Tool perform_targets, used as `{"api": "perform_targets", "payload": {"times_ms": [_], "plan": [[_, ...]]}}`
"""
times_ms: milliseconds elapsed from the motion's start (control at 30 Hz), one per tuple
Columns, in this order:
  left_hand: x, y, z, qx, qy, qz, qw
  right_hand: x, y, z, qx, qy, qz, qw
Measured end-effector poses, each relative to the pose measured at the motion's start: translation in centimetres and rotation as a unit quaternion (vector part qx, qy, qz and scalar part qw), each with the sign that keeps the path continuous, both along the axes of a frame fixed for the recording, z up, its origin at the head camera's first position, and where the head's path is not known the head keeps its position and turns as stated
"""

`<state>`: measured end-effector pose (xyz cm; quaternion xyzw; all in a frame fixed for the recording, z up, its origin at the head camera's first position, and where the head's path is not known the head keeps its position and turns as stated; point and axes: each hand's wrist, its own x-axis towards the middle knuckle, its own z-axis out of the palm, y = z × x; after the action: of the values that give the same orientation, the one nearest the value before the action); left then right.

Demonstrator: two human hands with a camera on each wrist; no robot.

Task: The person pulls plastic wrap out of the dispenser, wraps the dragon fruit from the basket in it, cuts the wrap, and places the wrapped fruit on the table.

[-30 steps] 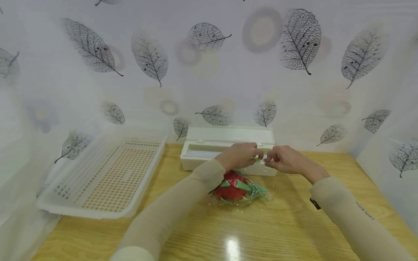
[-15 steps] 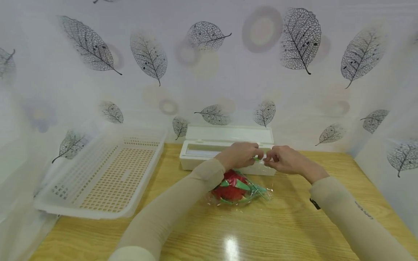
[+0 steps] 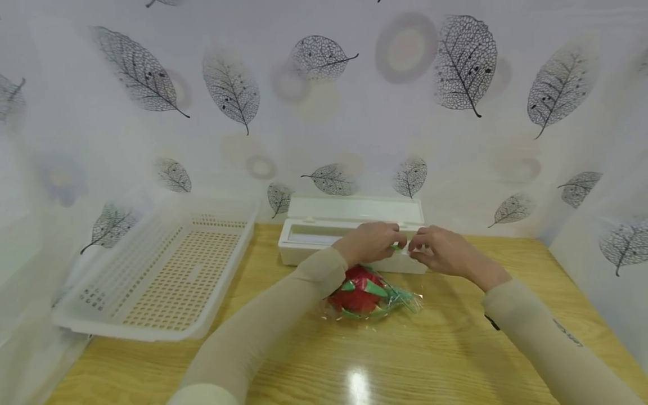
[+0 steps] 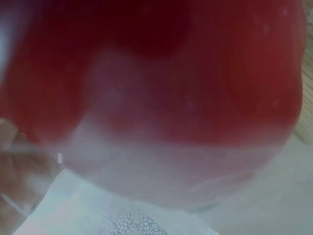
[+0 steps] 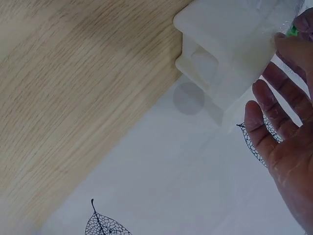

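Note:
In the head view a white cling film dispenser (image 3: 304, 253) stands at the back of the table, its lid (image 3: 354, 209) raised. My left hand (image 3: 372, 241) is over its front edge, fingers curled at a small green slider (image 3: 397, 247), most of which they hide. My right hand (image 3: 445, 250) is at the dispenser's right end; in the right wrist view its fingers are loosely spread, the thumb against the edge by clear film. Under my left wrist lies a red dragon fruit (image 3: 360, 292) with green scales, wrapped in clear film; it fills the left wrist view, blurred.
A white perforated plastic basket (image 3: 202, 315) stands on the left of the wooden table (image 3: 314, 360). Behind hangs a pale curtain (image 3: 324, 124) printed with leaves, close to the dispenser's lid.
My right hand's finger and thumb have parted and shifted slightly at the dispenser's right end. My left hand stays at the green slider. The dragon fruit and basket have not moved.

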<state>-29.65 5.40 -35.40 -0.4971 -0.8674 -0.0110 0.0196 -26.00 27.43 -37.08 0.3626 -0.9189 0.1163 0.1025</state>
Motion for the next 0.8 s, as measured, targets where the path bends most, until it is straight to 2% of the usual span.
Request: {"api": "perform_targets", "payload": {"times_ms": [433, 800], "plan": [[0.0, -0.6, 0.0, -0.003, -0.014, 0.007, 0.9999, 0.3, 0.3, -1.0, -0.011, 0.059, 0.028, 0.9978], [0.2, -1.3, 0.2, 0.005, -0.016, 0.016, 0.9997, 0.3, 0.3, -1.0, -0.01, 0.066, 0.021, 0.9976]]}}
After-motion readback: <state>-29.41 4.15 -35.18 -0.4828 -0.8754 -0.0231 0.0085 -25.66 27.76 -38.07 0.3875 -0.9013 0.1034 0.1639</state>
